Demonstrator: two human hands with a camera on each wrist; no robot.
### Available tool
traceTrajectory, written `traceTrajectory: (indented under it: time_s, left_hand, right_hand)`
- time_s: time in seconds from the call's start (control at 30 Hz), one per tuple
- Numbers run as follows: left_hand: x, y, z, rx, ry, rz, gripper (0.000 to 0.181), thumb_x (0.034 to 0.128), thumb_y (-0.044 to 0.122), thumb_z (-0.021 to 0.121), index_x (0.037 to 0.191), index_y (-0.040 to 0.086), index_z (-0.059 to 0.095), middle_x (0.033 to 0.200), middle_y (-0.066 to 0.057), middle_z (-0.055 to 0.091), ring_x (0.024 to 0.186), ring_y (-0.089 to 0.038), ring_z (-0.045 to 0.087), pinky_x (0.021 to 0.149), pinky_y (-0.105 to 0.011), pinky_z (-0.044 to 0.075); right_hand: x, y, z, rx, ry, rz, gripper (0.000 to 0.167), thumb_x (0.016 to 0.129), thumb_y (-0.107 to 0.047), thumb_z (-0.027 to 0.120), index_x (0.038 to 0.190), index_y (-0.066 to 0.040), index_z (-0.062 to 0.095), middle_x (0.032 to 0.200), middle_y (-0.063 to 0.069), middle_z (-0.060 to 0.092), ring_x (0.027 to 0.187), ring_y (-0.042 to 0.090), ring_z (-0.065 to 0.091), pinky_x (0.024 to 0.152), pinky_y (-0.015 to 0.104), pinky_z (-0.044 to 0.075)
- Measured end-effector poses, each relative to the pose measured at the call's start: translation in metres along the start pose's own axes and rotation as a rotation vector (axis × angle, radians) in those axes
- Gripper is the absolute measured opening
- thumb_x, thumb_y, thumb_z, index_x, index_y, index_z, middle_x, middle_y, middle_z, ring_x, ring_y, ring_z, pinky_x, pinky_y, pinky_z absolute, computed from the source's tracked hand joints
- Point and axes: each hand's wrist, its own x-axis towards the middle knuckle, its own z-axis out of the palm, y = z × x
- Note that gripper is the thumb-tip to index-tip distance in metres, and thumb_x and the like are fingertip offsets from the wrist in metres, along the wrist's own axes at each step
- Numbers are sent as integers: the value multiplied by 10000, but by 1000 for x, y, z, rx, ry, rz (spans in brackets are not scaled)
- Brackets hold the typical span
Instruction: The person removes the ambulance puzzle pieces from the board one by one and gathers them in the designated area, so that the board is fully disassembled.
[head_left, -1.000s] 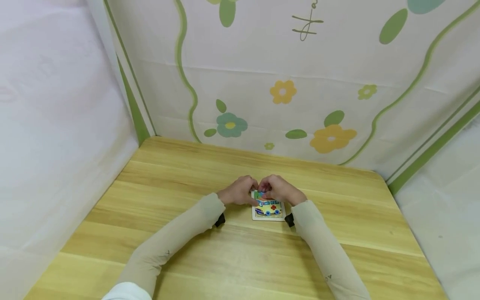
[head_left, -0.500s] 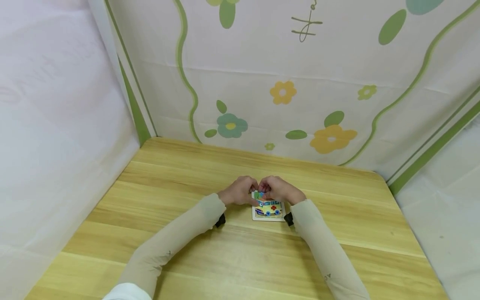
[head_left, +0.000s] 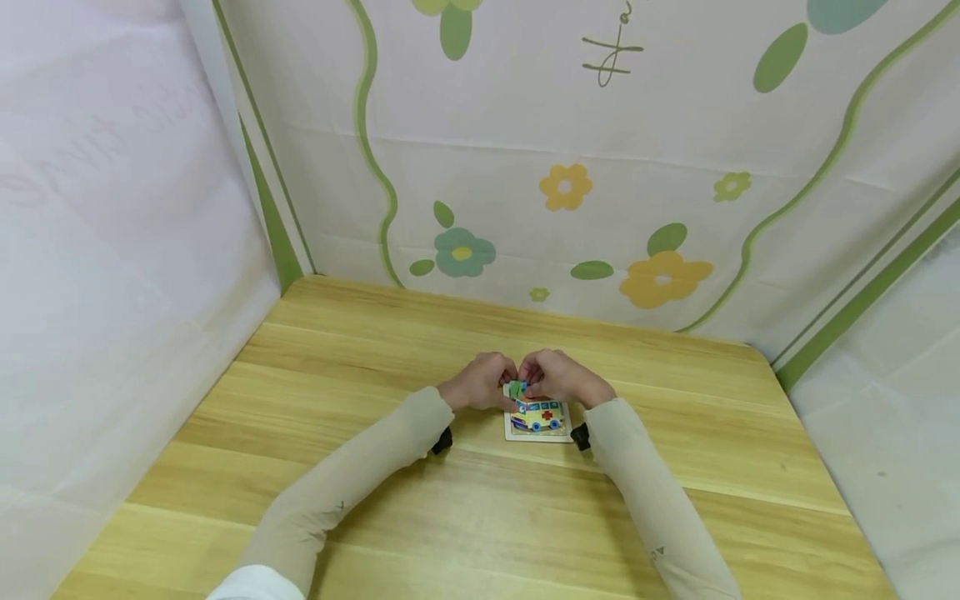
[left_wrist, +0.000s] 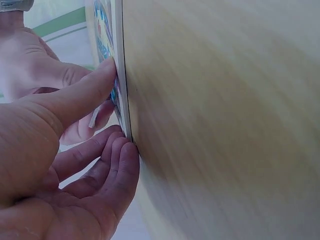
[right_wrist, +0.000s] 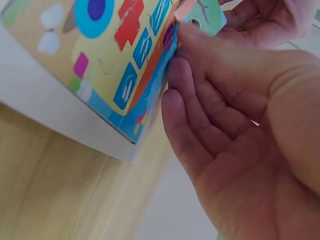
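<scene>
From the head view, the left arm (head_left: 352, 467) enters at seven o'clock and slants toward two, while the right arm (head_left: 660, 508) enters at five and angles toward eleven. The left hand (head_left: 478, 382) and right hand (head_left: 558, 379) come together near six o'clock, their knuckles just beside each other. In the left wrist view, the left thumb (left_wrist: 87, 92) reaches toward two o'clock, opposing the bunched left fingers (left_wrist: 120, 170) in a grip. In the right wrist view, the right thumb (right_wrist: 235, 60) points toward ten, pinching, and the curled right fingers (right_wrist: 180, 110) point toward eleven.
</scene>
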Motion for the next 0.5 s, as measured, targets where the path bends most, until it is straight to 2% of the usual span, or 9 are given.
traceTrajectory:
  time_s: [0.3,0.5]
  left_hand:
    - [3,-2,1,-15,3,13,364,815,174,938,1068,11,734,930,-100,701,771,-133,497,706,-241,428]
    - [4,-2,1,-9,-1,16,362,816,175,937,1078,22,739,944,-87,696,804,-144,512,730,-249,445]
  right_hand:
    - [-3,0,1,5,57,-45,68,1010,-77,710,1057,-106,750,1007,14,748,939,132,681,918,358,588]
    - [-8,1,-5,42,44,-100,98,1022,-75,690,1089,-96,758,1036,29,765,970,151,700,924,379,598]
